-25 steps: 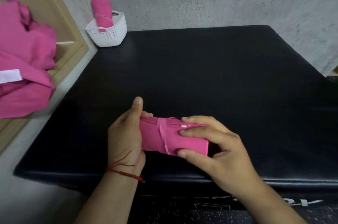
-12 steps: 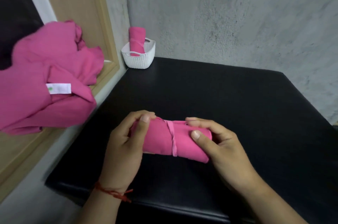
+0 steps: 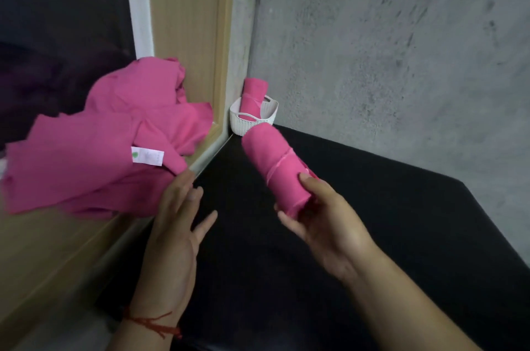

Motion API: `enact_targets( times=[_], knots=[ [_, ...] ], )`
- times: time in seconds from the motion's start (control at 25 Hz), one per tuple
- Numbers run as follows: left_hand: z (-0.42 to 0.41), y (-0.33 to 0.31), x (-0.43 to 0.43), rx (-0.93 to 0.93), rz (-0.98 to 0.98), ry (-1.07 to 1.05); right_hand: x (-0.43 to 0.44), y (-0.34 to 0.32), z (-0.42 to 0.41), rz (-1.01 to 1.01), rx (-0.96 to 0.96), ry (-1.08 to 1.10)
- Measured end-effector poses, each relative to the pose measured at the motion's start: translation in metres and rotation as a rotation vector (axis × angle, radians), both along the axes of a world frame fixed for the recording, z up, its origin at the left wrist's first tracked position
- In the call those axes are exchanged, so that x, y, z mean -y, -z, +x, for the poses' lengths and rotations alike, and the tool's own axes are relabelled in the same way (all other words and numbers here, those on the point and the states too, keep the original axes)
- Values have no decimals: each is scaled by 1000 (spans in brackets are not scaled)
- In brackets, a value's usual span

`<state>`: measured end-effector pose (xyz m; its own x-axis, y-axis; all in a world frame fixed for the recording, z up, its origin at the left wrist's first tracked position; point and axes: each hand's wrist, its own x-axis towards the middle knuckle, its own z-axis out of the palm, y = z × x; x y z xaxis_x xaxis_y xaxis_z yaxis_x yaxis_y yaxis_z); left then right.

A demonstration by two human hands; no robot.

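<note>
My right hand (image 3: pixel 321 218) grips one end of a rolled pink cloth (image 3: pixel 272 161) bound with a pink band. The roll is lifted off the black table (image 3: pixel 372 207) and points toward a small white basket (image 3: pixel 252 124) in the far corner. Another pink roll (image 3: pixel 253 95) stands upright in that basket. My left hand (image 3: pixel 177 224) holds nothing, its fingers straight, hovering over the table's left edge just below a heap of loose pink cloths (image 3: pixel 109 144).
The pink heap lies on a wooden ledge (image 3: pixel 57 259) along the left, below a wooden frame (image 3: pixel 186 21). A grey rough wall (image 3: pixel 387 49) backs the table. A white label (image 3: pixel 147 155) shows on one cloth.
My left hand has let go of the roll and moved left toward the heap. My right hand has lifted the roll and swung it toward the basket. The view turned left.
</note>
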<state>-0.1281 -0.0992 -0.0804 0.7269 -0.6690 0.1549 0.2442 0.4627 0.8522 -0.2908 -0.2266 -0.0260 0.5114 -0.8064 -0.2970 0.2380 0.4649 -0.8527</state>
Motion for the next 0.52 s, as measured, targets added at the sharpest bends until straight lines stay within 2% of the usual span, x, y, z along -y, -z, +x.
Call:
enact_targets(
  times=[0.08,0.16,0.32,0.52],
  knots=[
    [11,6,-3,-22,7,-16,14,5,31,184,94,140],
    [18,12,-6,-14,8,10,40,1,68,260,151,254],
    [28,17,-10,38,28,47,111,-32,138,52,253,218],
    [39,21,-9,79,26,22,130,-10,170,-93,35,-1]
  ],
)
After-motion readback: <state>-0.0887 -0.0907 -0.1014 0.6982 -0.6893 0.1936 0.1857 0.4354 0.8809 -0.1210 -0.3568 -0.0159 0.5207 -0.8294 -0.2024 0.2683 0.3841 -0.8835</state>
